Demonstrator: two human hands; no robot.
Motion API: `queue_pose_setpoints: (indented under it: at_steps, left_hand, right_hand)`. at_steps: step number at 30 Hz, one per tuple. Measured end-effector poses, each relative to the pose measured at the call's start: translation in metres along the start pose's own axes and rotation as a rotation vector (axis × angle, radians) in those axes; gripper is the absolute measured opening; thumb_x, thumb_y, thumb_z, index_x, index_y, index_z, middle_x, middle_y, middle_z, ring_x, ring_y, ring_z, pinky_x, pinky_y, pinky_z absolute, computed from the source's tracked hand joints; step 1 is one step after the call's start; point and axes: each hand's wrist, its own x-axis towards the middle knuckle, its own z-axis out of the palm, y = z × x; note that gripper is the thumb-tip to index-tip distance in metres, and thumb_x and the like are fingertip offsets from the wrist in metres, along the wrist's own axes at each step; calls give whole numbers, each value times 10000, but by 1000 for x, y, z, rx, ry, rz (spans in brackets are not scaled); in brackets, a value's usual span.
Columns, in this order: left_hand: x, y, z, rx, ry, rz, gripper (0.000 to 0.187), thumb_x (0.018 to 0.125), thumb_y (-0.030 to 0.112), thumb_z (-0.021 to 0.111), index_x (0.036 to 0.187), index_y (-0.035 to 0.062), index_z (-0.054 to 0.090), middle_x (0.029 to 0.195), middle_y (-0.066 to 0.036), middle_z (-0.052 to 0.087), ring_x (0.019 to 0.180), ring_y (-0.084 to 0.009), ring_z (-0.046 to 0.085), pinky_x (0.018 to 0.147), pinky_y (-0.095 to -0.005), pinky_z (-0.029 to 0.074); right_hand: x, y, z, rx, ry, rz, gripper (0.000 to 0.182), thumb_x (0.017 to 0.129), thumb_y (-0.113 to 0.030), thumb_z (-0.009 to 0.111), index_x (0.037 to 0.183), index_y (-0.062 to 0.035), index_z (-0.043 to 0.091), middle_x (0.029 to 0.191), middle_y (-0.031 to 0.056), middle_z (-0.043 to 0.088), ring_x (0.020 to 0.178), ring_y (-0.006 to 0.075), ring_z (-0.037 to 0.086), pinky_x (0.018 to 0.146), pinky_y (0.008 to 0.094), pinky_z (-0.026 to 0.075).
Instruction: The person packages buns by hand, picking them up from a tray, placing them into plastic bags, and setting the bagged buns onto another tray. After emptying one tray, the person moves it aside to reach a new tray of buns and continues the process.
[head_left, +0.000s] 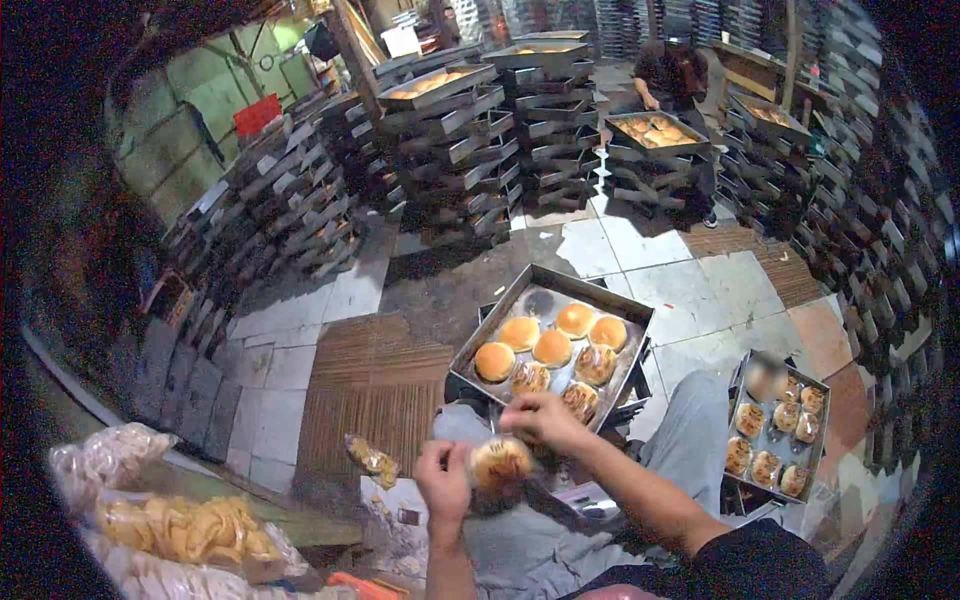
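Note:
A bun in a clear bag with brown print [502,465] hangs over my lap, slightly blurred. My left hand [443,480] grips the bag's left side, its fingers closed. Just above the bun, my right hand [545,420] is pinched at what looks like the bag's upper edge. Right in front of my hands a square metal tray [535,282] holds several round golden buns; plain ones such as this bun [552,348] lie toward the back, and wrapped, printed ones such as this bagged bun [596,364] lie at the right and front.
Another tray [768,440] at my right holds several wrapped buns. Clear bags of yellowish pieces [190,530] lie at lower left, near a small packet [371,460]. Tall stacks of metal trays [450,150] surround the tiled floor [700,290]. A person [672,80] stands behind a far tray.

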Motion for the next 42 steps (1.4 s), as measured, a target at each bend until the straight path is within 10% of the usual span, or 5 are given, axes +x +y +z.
queue_pose_setpoints:
  at_steps: [21,23,28,32,42]
  left_hand:
    - [-46,-13,-57,245,-144,-249,197,964,147,682,954,6,544,798,-86,616,633,-194,551,571,-356,461]
    - [-66,-19,-59,-254,-222,-1126,236,976,150,671,1114,-5,560,892,-117,662,634,-188,620,444,-338,471]
    - [-75,40,-7,-499,-124,-1159,418,956,101,686,1329,0,527,1105,-135,613,827,-259,730,517,-299,589]
    - [-53,17,42,318,-492,-33,592,840,-11,761,1387,26,539,1377,-193,445,1248,-357,531,977,-410,513]
    - [20,-43,119,58,-335,-199,364,998,214,636,1315,45,577,1430,-210,439,1334,-385,445,1104,-430,391]
  right_hand:
    - [-12,69,16,348,-224,234,255,995,-260,653,860,-44,636,639,64,631,479,148,563,414,305,400]
    - [-25,126,42,553,-171,359,261,1002,-259,638,852,-46,620,636,69,626,483,167,581,415,319,424]
    - [-35,115,43,317,-49,415,262,1004,-290,639,972,-32,609,724,67,619,512,189,580,479,367,532]
    - [-14,85,-6,987,6,346,488,1023,-445,556,1299,-42,574,1189,100,636,1106,248,633,869,408,588]
    - [224,107,-164,168,517,269,619,939,-442,582,1383,-31,454,1168,165,641,935,306,681,715,544,593]
